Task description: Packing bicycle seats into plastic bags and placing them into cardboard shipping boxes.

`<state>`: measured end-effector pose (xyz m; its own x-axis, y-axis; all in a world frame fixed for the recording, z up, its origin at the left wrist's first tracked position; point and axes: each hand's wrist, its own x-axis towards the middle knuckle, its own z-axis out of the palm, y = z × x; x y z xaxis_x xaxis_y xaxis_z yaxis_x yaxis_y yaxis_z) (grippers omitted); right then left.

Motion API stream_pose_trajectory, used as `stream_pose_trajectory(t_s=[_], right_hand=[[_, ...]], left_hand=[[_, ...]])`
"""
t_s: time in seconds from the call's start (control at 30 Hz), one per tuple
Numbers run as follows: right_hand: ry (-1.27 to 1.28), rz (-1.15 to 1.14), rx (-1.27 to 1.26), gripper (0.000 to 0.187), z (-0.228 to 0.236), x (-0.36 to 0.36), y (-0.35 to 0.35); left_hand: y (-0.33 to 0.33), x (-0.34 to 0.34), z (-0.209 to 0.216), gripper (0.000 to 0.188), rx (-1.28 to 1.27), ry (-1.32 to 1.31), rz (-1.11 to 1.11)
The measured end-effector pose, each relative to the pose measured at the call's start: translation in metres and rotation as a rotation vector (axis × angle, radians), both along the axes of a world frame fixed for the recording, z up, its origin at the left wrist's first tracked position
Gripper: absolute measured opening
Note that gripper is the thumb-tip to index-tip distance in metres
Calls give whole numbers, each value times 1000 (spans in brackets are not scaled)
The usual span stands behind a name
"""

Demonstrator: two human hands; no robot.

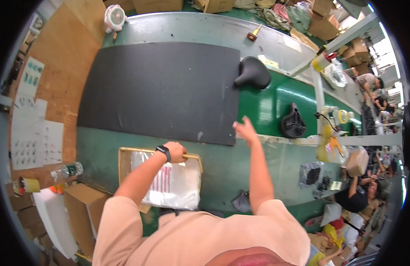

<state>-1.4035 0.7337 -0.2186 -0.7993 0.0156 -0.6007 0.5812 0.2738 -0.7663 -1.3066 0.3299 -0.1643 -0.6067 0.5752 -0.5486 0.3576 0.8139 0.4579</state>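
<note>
My left hand (175, 152), with a dark watch on its wrist, is closed over the far rim of an open cardboard box (124, 166) close to my body. Clear plastic bags with red printing (163, 186) lie inside the box. My right hand (246, 131) hovers beside the near right corner of a large dark grey mat (160, 88), fingers apart and holding nothing. Beyond it, a black bicycle saddle (254, 73) rests at the mat's right edge. Another saddle, underside up (293, 122), sits farther right on the green belt (271, 104).
A small fan (115, 18) stands at the far left of the bench. A wooden board with paper sheets (39, 133) rises on the left, near a plastic bottle (67, 171). Metal posts (318, 88) stand at the right. Other people (358, 195) work farther right.
</note>
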Motion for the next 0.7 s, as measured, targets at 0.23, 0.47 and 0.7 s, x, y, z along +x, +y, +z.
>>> stream_pose_trajectory(t_s=[0.23,0.47,0.7], right_hand=[[72,-435,268,153,-70,-306,-11],[52,-292,575,142,-101,-325,27],[76,96,454,126,-60,-193,134]], left_hand=[[18,-23,3,38,-60,-76,55],[27,-40,-2,41,2,-83,34],[25,-24,4,36,6,-28,2]])
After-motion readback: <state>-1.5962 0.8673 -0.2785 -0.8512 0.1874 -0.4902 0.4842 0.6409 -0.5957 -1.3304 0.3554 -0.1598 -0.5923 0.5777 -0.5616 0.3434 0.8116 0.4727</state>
